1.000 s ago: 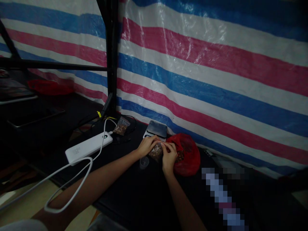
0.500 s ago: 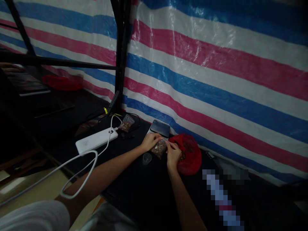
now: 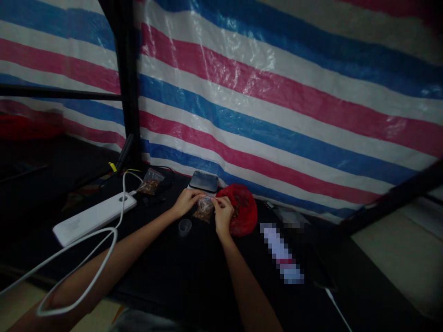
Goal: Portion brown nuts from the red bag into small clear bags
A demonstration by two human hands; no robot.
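Note:
A small clear zip bag (image 3: pixel 203 211) with brown bits in its lower part stands between my hands on the dark table. My left hand (image 3: pixel 187 202) pinches the top edge at its left end. At the right end of that edge, the thumb and fingers of my right hand (image 3: pixel 223 213) are closed on the bag. Just behind the bag lies a small scale (image 3: pixel 204 181) with a dark top. To the right, partly behind my right hand, sits an open red plastic bag (image 3: pixel 247 214) with brown pieces inside. A small clear cup (image 3: pixel 185 226) stands below my left hand.
A second filled zip bag (image 3: pixel 150 181) lies at the back left, near a white power bank (image 3: pixel 95 217) whose white cable (image 3: pixel 112 249) loops over my left forearm. A striped plastic sheet (image 3: pixel 242 110) closes off the back. A black post (image 3: pixel 128 78) rises at the left.
The view has swung to the right, so everything sits farther left. The zip bag's top edge now looks straighter and flatter between my fingers; both hands still grip it.

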